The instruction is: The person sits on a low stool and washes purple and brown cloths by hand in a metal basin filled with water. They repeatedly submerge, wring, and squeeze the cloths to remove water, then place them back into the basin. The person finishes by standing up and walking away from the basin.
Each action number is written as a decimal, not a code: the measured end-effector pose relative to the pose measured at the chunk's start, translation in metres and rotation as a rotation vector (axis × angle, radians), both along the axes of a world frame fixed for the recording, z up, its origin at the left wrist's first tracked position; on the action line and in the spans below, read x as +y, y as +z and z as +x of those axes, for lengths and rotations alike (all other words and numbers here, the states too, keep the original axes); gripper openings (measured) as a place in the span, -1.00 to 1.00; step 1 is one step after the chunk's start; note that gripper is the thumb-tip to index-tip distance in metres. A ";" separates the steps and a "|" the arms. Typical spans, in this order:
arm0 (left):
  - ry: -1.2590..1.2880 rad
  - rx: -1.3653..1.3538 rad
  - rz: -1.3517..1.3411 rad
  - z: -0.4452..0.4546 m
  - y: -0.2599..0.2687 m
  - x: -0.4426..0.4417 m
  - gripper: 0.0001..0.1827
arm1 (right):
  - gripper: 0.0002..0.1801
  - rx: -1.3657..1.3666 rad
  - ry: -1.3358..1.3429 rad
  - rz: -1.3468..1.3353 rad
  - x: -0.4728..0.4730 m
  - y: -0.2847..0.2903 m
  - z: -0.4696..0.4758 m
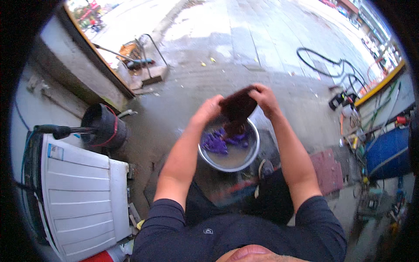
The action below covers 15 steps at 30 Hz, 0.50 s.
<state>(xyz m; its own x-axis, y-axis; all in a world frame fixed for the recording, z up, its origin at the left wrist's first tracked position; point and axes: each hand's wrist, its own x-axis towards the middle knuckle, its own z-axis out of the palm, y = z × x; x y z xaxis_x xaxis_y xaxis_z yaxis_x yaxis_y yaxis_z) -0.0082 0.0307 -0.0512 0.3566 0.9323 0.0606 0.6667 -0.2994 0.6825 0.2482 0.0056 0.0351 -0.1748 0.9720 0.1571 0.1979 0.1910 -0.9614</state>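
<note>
A dark brown cloth [238, 105] is stretched between my two hands above a round metal basin [256, 153]. Its left corner is gripped by my left hand [211, 107], its upper right corner by my right hand [265, 98]. The lower end of the cloth hangs down into the basin. Purple cloth [215, 142] lies in the cloudy water [230, 160] there. The fingertips of both hands are partly hidden by the brown cloth.
On the left stand a white ribbed cabinet-like appliance [81, 193] and a black bucket [103, 127]. A black hose [314, 64] lies on the wet floor at the upper right. A blue drum [388, 154] stands at the right, near a reddish board [326, 172].
</note>
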 end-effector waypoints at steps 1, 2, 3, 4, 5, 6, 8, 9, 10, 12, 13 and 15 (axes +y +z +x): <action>0.034 0.003 -0.134 -0.004 0.000 0.000 -0.60 | -0.70 -0.099 -0.022 0.055 0.000 -0.001 0.004; 0.021 0.028 0.029 -0.004 0.001 0.002 -0.61 | -0.69 -0.171 -0.045 0.018 0.003 -0.002 0.006; 0.025 -0.012 -0.094 -0.006 0.004 0.004 -0.61 | -0.68 -0.203 -0.011 0.105 0.003 -0.005 0.010; -0.016 0.058 0.046 -0.008 0.007 0.004 -0.60 | -0.67 -0.301 -0.031 0.089 0.006 -0.007 0.012; 0.026 0.107 0.006 -0.009 0.011 0.004 -0.60 | -0.65 -0.299 -0.005 0.084 0.005 -0.010 0.015; 0.035 0.080 -0.042 -0.011 0.016 0.004 -0.62 | -0.63 -0.352 -0.008 0.079 0.006 -0.012 0.017; 0.042 0.100 -0.083 -0.013 0.026 0.003 -0.64 | -0.62 -0.490 0.038 0.069 0.004 -0.018 0.020; 0.045 0.130 -0.109 -0.013 0.031 0.002 -0.64 | -0.61 -0.581 0.057 0.058 0.003 -0.020 0.020; 0.014 0.148 -0.104 -0.012 0.035 -0.001 -0.65 | -0.61 -0.664 0.074 0.058 0.001 -0.022 0.020; -0.044 0.183 -0.072 -0.009 0.042 -0.006 -0.65 | -0.61 -0.848 0.181 0.057 -0.002 -0.026 0.019; -0.074 0.168 -0.148 -0.006 0.045 -0.010 -0.66 | -0.61 -0.949 0.226 0.057 -0.003 -0.028 0.018; -0.126 0.152 -0.334 -0.001 0.049 -0.015 -0.68 | -0.61 -0.999 0.328 -0.008 -0.005 -0.030 0.017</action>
